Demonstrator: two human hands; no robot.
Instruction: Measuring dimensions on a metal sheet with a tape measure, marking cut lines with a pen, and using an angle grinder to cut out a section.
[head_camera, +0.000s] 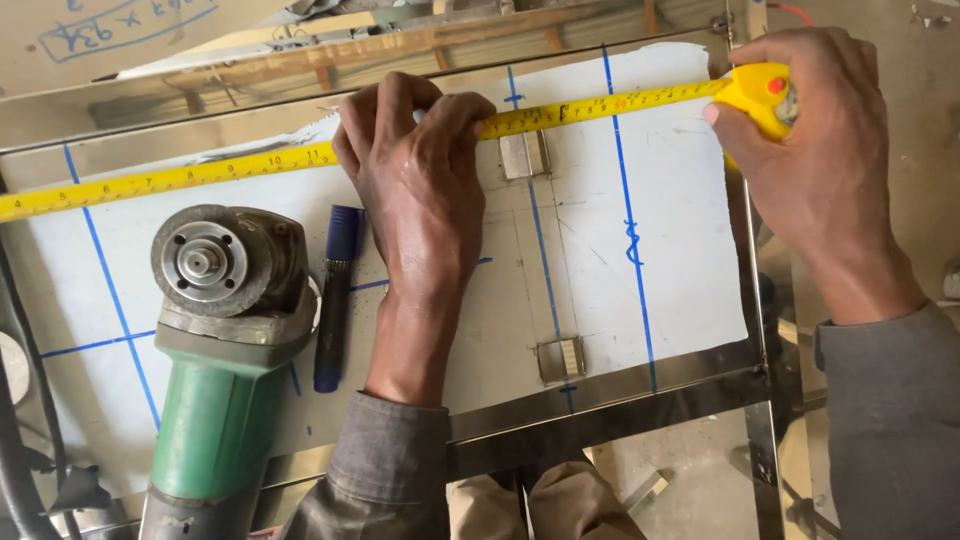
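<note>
Head view. The left hand (420, 190) presses a yellow tape measure (200, 175) flat against a white, blue-lined metal panel (680, 260), fingers curled down over the blade. The right hand (800, 150) wraps closed around the tape's yellow case (755, 95) at the panel's right edge. A green angle grinder (225, 340) and a blue marker (335, 300) lie just left of the left wrist. Likely risks: the blade skews or bows if the pressing fingers slip, falsifying the reading; a released blade may snap back; the sleeve could nudge the marker.

A glossy yellow metal tape measure (250, 170) crosses a matt white film-covered steel sheet (680, 250) framed by mirror-bright metal; beside it lie a green plastic grinder (225, 370) with a dull metal head and a blue plastic marker (336, 296).
</note>
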